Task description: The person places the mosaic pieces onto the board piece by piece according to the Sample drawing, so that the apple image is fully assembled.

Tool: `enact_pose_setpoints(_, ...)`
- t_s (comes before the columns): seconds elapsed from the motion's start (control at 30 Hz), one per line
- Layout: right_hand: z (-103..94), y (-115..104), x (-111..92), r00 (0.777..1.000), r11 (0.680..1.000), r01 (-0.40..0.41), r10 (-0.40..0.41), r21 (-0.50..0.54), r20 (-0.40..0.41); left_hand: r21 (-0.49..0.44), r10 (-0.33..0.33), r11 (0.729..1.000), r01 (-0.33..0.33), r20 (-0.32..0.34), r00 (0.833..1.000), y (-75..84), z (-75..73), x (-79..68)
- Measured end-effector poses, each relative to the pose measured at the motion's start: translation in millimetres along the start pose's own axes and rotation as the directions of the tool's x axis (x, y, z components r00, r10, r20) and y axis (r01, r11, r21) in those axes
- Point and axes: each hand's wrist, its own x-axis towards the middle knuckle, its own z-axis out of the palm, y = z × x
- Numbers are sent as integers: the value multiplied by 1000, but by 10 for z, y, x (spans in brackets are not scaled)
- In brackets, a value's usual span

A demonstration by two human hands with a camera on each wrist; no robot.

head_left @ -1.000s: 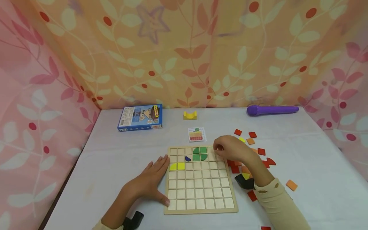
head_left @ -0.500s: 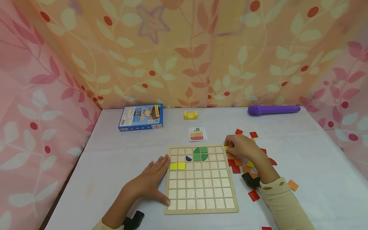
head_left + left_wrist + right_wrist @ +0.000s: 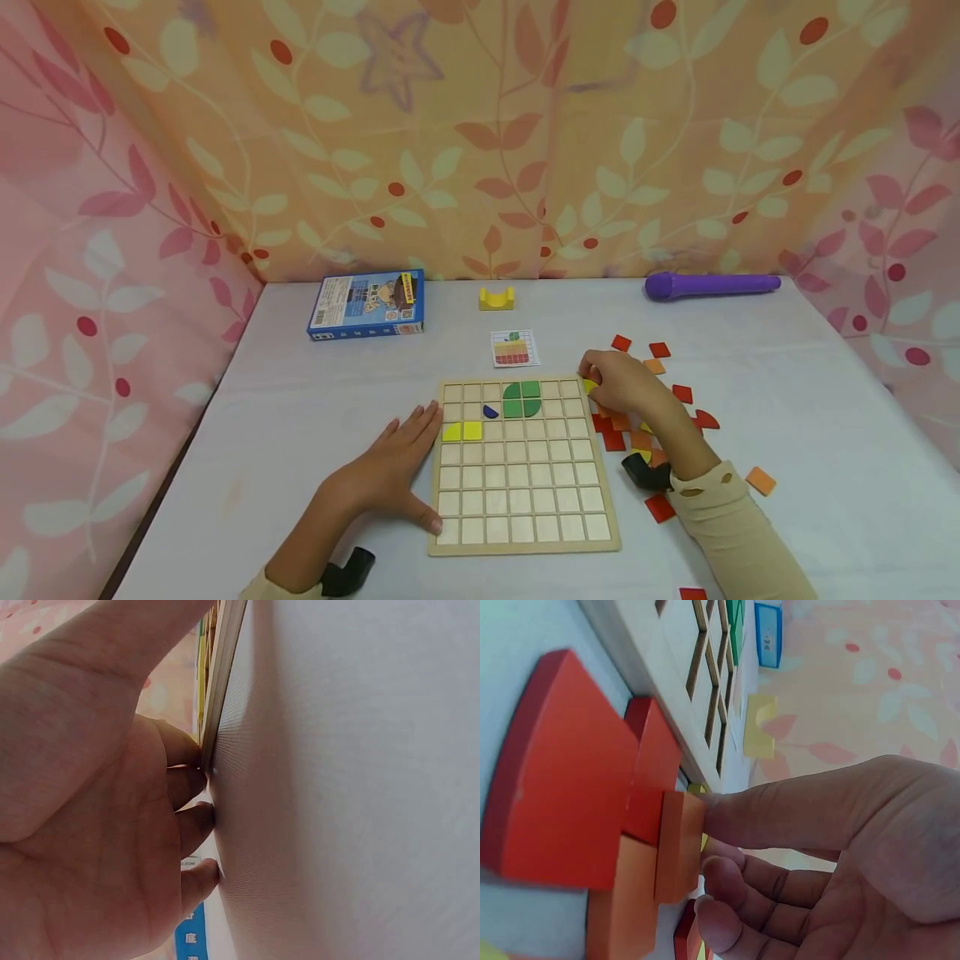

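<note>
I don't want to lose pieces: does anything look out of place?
Two strays, perhaps: an orange tile right of the right sleeve and a red tile at the picture's near edge lie apart from the pieces by the board. The sleeve also shows small holes, perhaps by design.

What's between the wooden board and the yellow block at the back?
A picture card lies between the wooden board and the yellow block; the head view shows it.

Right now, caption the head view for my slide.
Left hand rests against a gridded board; right hand is at a yellow tile beside it.
</note>
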Motion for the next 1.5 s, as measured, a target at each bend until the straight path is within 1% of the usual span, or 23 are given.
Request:
enact_pose_setpoints(0.13, 11, 27, 20, 1000, 1000, -7, 7, 19, -2, 5, -1, 1000, 1, -1, 1000, -4, 1, 1)
enact_pose_setpoints(0.27, -10, 65, 23, 1000, 998, 4, -6, 66, 20, 7, 0, 1000, 0, -5, 1000, -5, 1, 4)
enact_pose_setpoints(0.37, -40, 56, 10, 999, 996, 24, -27, 82, 36, 8, -1, 1000, 2, -6, 1000, -5, 0, 4)
enact_pose_setpoints(0.5, -64, 35, -7, 998, 996, 49, -52, 72, 31, 7, -2, 1000, 2, -4, 1000, -2, -5, 0)
enact_pose_setpoints(0.63, -62, 16, -16, 998, 996, 53, -55, 69, 30, -1, -4, 1000, 4, 0, 1000, 0, -13, -8)
enact_pose_setpoints(0.87, -74, -77, -64, 998, 997, 58, -58, 50, 0, -11, -1, 1000, 1, 4, 1000, 2, -17, -16)
enact_pose_setpoints(0.97, -55, -145, -85, 997, 994, 79, -79, 75, -2, -5, -2, 1000, 2, 4, 1000, -2, -16, -16)
enact_pose_setpoints(1.07, 9, -226, -84, 994, 989, 108, -111, 103, 18, 1, -1, 1000, 1, 4, 1000, -5, -19, -16)
enact_pose_setpoints(1.13, 70, -290, -73, 987, 981, 149, -156, 127, 41, -1, 1, 1000, -1, 3, 1000, -5, -22, -15)
enact_pose_setpoints(1.2, 136, -364, -59, 975, 968, 205, -215, 145, 60, 1, 3, 1000, -3, 2, 1000, -6, -18, -13)
enact_pose_setpoints(1.33, 268, -535, -40, 941, 935, 310, -327, 169, 81, 3, 5, 1000, -5, 0, 1000, -10, -4, -5)
enact_pose_setpoints(1.5, 403, -759, 5, 908, 906, 396, -410, 150, 82, -8, 0, 1000, 0, 2, 1000, -6, -4, 4)
